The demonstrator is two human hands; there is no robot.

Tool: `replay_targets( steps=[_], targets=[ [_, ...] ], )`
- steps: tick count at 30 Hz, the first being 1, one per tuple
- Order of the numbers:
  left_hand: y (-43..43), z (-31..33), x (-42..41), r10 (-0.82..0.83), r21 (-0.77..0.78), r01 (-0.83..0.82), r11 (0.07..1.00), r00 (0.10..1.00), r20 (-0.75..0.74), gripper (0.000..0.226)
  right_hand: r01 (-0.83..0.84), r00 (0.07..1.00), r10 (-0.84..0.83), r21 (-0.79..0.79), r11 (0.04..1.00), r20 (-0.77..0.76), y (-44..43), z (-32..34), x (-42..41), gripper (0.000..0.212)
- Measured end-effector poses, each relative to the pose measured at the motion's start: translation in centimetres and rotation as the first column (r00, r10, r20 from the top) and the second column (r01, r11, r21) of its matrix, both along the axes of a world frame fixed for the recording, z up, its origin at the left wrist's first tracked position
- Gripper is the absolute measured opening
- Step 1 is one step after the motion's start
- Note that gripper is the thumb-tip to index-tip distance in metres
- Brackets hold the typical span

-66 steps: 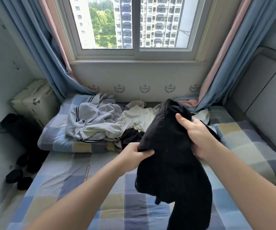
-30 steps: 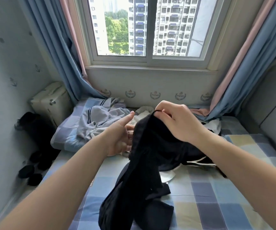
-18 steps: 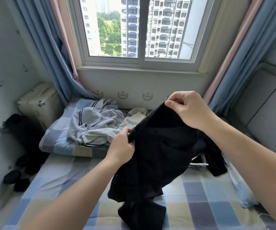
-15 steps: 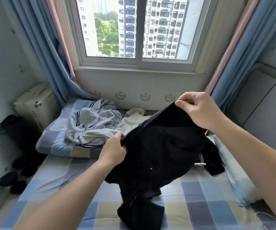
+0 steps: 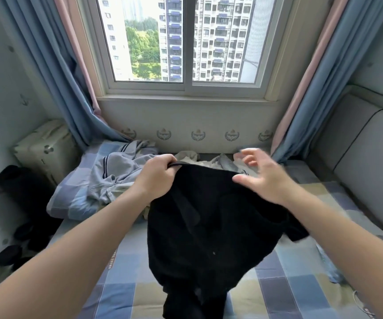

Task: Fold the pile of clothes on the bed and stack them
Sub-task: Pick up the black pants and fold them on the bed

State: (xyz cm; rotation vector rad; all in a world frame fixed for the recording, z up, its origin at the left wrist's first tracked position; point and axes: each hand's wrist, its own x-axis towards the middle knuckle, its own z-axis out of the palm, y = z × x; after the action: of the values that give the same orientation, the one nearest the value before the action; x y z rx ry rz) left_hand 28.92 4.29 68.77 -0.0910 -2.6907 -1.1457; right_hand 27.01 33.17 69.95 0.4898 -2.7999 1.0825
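Observation:
A black garment [image 5: 204,226] hangs in front of me above the checked bed [image 5: 301,286]. My left hand [image 5: 156,178] grips its top edge at the left corner. My right hand [image 5: 261,178] is at the top edge's right end with spread, relaxed fingers and its thumb lying on the cloth; it is motion-blurred. Behind the garment lies the pile: a grey garment with dark stripes [image 5: 114,176] on a checked pillow [image 5: 70,201], and cream and white clothes [image 5: 190,157] near the wall.
The window wall and blue curtains [image 5: 57,88] close off the far end. A grey padded headboard [image 5: 358,171] runs along the right. A cream suitcase [image 5: 45,150] and dark items [image 5: 17,203] stand on the floor at the left.
My right hand has let go of the garment's top edge and opened, dropping lower. My left hand has risen to grip the left corner, and the top edge now stretches level.

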Motion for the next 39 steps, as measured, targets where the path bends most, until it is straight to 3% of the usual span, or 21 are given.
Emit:
replay_targets(
  steps=[2,3,5,8,11,15,18,23,26,30,36,39],
  targets=[
    [1.0,1.3,0.3,-0.050,-0.030,0.049,0.998,0.999,-0.022,0.019,-0.156,0.987,0.154,0.026,0.987,0.048,-3.3,-0.7,0.5,0.088],
    [1.3,1.9,0.5,-0.063,-0.037,0.062,0.997,0.997,-0.037,0.020,-0.185,0.979,0.182,0.028,0.982,0.087,-4.6,-1.1,0.6,0.088],
    [1.5,3.0,0.9,-0.086,-0.047,0.084,0.995,0.995,-0.053,0.019,-0.184,0.972,0.179,0.015,0.983,0.153,-6.6,-1.9,0.2,0.063],
    [0.2,4.5,1.1,-0.058,-0.086,0.051,0.995,0.995,-0.084,0.016,-0.127,0.985,0.123,0.021,0.992,0.124,-7.8,-2.9,-0.7,0.011],
    [-2.0,5.9,0.9,0.023,-0.162,-0.041,0.986,0.994,-0.110,0.014,-0.082,0.994,0.076,0.085,0.993,0.073,-7.9,-3.5,-1.3,0.003],
    [-3.9,6.5,0.6,0.081,-0.268,-0.116,0.956,0.987,-0.140,0.013,0.010,1.000,-0.006,0.278,0.960,-0.017,-8.0,-4.2,-2.3,0.018],
    [-5.3,6.2,0.2,0.138,-0.335,-0.185,0.924,0.978,-0.159,0.013,0.059,0.998,-0.055,0.255,0.965,-0.024,-7.7,-4.2,-3.1,0.029],
    [-8.7,4.9,-0.6,0.217,-0.515,-0.260,0.817,0.966,-0.144,0.013,0.156,0.987,-0.157,0.394,0.906,-0.030,-4.1,-3.5,-5.3,0.027],
    [-11.5,4.1,-0.7,0.272,-0.626,-0.241,0.742,0.961,-0.048,0.012,0.247,0.967,-0.245,0.458,0.854,-0.065,-0.4,-3.2,-6.3,0.023],
    [-12.4,2.8,-0.5,0.292,-0.697,-0.154,0.700,0.953,0.083,0.007,0.294,0.953,-0.293,0.430,0.854,-0.071,1.4,-2.3,-6.9,0.031],
    [-13.0,0.5,-0.2,0.427,-0.712,-0.171,0.681,0.882,0.198,0.017,0.368,0.926,-0.375,0.308,0.877,-0.039,2.8,-2.1,-6.8,0.038],
    [-12.9,-0.7,0.2,0.494,-0.601,-0.268,0.753,0.834,0.246,0.021,0.372,0.920,-0.389,0.230,0.899,0.034,3.3,-2.1,-6.6,0.047]
  ],
)
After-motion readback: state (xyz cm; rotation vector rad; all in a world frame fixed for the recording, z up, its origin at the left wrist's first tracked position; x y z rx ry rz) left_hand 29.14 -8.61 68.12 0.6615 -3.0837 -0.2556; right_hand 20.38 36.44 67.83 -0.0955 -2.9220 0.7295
